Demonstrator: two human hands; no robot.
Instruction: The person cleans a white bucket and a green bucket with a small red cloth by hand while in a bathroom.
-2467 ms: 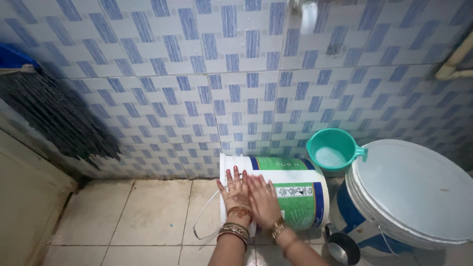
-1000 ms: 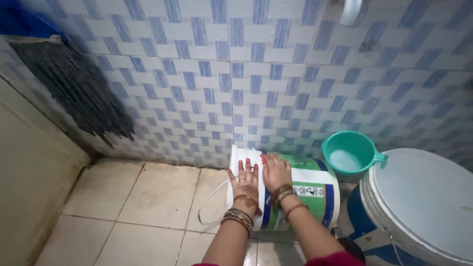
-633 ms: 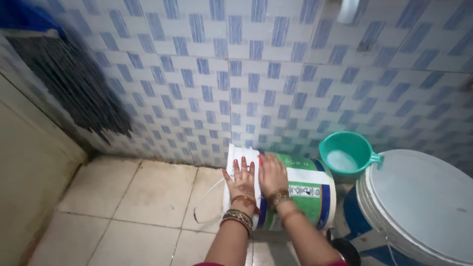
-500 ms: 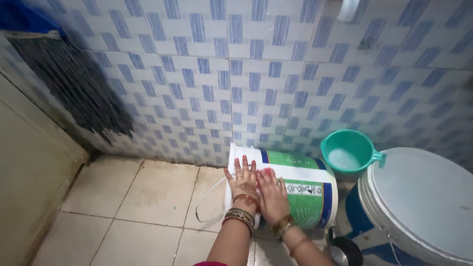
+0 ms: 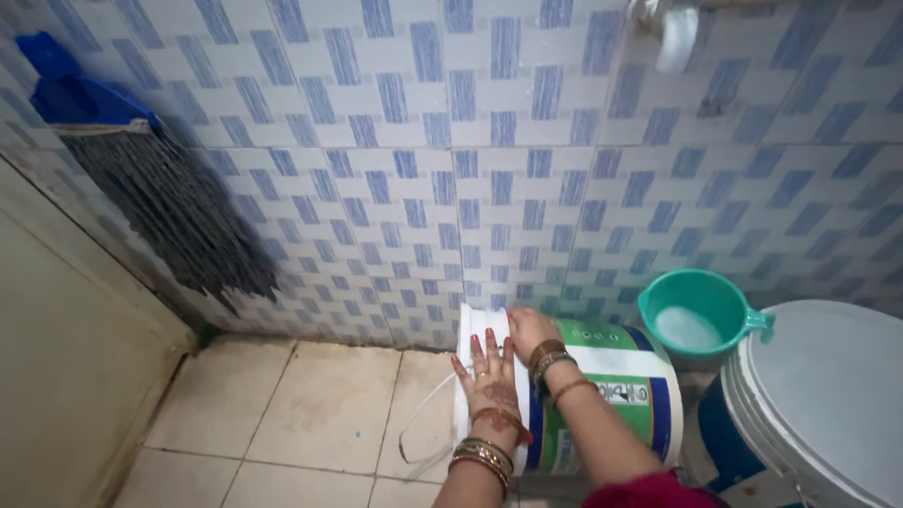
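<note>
Since half a second ago, her right hand [image 5: 529, 328] slid up to the far top of the tipped white bucket [image 5: 602, 395]; left hand [image 5: 489, 374] stays flat near its rim. Neither grip closes on anything, both palms just pressing. Green-and-blue label wraps the bucket's side. Teal mug [image 5: 701, 315] and big lidded drum [image 5: 828, 404] crowd the right; floor tiles [image 5: 310, 404] on the left are open.

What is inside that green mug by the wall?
The green mug shows a pale, whitish patch at its bottom, perhaps water or foam; I cannot tell which. Its near wall hides part of the inside.
</note>
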